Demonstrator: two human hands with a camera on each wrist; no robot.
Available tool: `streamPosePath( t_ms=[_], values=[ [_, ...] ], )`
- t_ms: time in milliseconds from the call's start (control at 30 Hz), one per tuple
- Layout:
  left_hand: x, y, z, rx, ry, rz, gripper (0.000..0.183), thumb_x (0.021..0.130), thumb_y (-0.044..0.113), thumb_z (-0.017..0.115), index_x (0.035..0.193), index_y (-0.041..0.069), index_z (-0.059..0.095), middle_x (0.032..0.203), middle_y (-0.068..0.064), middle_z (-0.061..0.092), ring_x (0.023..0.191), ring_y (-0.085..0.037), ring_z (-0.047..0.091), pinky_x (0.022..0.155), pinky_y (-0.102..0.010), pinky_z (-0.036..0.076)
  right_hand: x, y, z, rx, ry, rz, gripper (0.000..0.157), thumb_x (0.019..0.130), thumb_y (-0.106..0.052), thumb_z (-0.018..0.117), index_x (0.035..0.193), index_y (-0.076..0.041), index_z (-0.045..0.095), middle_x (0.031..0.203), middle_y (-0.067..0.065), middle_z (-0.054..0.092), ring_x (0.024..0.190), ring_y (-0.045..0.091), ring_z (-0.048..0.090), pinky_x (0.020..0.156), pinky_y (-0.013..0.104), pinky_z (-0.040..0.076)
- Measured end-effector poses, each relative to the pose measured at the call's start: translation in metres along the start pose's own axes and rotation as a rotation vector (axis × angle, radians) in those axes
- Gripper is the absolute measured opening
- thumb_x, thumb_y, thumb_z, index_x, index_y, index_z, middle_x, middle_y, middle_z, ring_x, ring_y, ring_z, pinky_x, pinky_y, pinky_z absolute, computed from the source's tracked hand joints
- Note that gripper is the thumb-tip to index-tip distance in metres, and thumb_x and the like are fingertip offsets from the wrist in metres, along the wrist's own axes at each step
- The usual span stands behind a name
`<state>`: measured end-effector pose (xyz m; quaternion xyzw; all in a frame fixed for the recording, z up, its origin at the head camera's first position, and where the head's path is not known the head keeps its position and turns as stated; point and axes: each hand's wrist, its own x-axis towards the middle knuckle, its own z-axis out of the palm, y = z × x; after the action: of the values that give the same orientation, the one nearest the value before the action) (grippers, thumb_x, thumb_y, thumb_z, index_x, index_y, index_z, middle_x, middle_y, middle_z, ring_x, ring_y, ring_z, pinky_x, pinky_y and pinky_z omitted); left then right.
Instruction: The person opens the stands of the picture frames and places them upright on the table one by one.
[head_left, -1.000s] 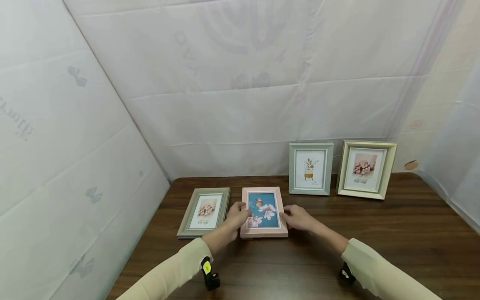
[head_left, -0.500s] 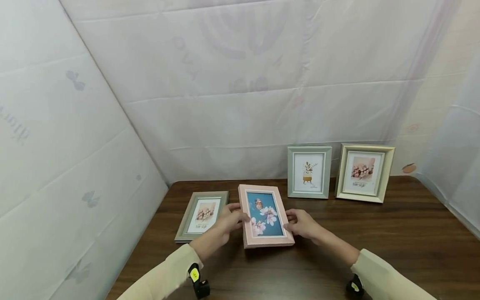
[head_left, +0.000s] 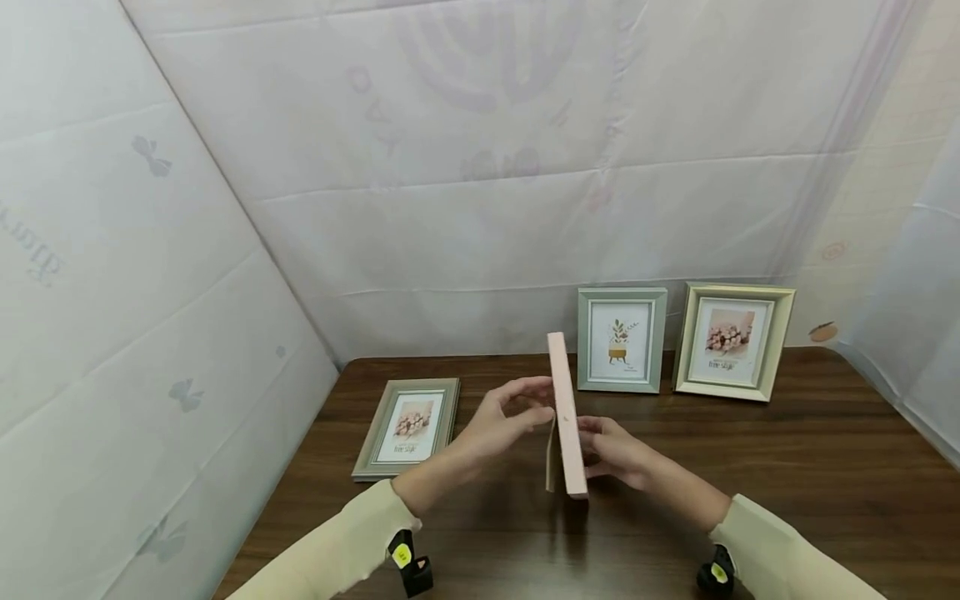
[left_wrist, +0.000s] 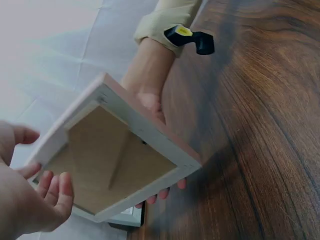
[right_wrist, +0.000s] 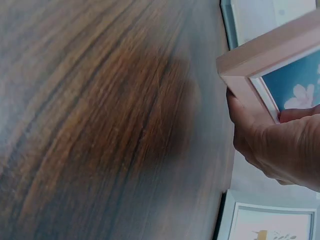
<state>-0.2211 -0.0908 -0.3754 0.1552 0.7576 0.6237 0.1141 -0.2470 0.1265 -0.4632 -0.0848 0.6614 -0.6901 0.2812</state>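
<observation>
Clear of walls (head_left: 480, 221), fingers (right_wrist: 244, 142) hold pink frame's edge (head_left: 566, 417).

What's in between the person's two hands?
The pink picture frame, seen edge-on in the head view, with its brown stand sticking out on the left hand's side. The right hand grips the frame.

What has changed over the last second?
The pink frame has come up from lying flat, shifted right and turned edge-on to the head view, back facing left. The right grip still holds it; the left grip no longer pinches it and is by its back, contact unclear. The lying frame, green frame and cream frame stayed put.
</observation>
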Motion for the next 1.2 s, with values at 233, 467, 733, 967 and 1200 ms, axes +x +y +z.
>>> streamPosePath(
  t_ms=[233, 467, 733, 967, 1200],
  values=[
    [-0.001, -0.003, 0.013, -0.057, -0.207, 0.016, 0.086, 0.089, 0.02, 0.08, 0.16, 0.03, 0.034, 0.155, -0.012, 0.044, 0.138, -0.026, 0.048, 0.109, -0.037, 0.05, -0.008, -0.001, -0.002, 0.12, -0.068, -0.02, 0.043, 0.105, -0.001, 0.032, 0.142, 0.019, 0.028, 0.107, 0.01, 0.064, 0.097, 0.023, 0.071, 0.092, 0.047, 0.06],
    [-0.003, -0.006, 0.016, -0.102, -0.229, -0.03, 0.086, 0.091, 0.024, 0.078, 0.16, 0.009, 0.03, 0.159, -0.016, 0.04, 0.14, -0.03, 0.05, 0.114, -0.038, 0.046, -0.014, -0.005, -0.004, 0.155, -0.091, -0.052, 0.043, 0.103, 0.0, 0.032, 0.142, 0.02, 0.027, 0.107, 0.008, 0.064, 0.097, 0.023, 0.072, 0.097, 0.051, 0.057],
    [-0.005, -0.007, 0.014, -0.094, -0.248, -0.098, 0.071, 0.092, 0.018, 0.076, 0.154, 0.007, 0.044, 0.162, -0.011, 0.041, 0.137, -0.035, 0.055, 0.109, -0.038, 0.051, -0.016, -0.002, -0.005, 0.147, -0.097, -0.059, 0.049, 0.104, -0.001, 0.034, 0.146, 0.02, 0.022, 0.11, 0.01, 0.062, 0.1, 0.02, 0.07, 0.098, 0.051, 0.057],
    [-0.009, -0.005, 0.002, 0.018, -0.288, -0.08, 0.066, 0.091, 0.016, 0.071, 0.153, 0.014, 0.048, 0.161, -0.003, 0.044, 0.144, -0.028, 0.047, 0.115, -0.042, 0.045, -0.021, 0.001, -0.008, 0.162, -0.126, -0.076, 0.053, 0.109, -0.011, 0.039, 0.152, 0.015, 0.022, 0.115, 0.008, 0.063, 0.106, 0.023, 0.07, 0.098, 0.052, 0.056],
    [-0.008, -0.006, -0.01, 0.167, -0.341, -0.034, 0.067, 0.087, 0.015, 0.061, 0.152, 0.023, 0.05, 0.159, 0.002, 0.048, 0.149, -0.024, 0.038, 0.114, -0.047, 0.042, -0.027, 0.001, -0.015, 0.199, -0.218, -0.083, 0.079, 0.105, -0.025, 0.058, 0.16, 0.004, 0.009, 0.122, 0.007, 0.064, 0.111, 0.021, 0.066, 0.099, 0.053, 0.055]
  ],
)
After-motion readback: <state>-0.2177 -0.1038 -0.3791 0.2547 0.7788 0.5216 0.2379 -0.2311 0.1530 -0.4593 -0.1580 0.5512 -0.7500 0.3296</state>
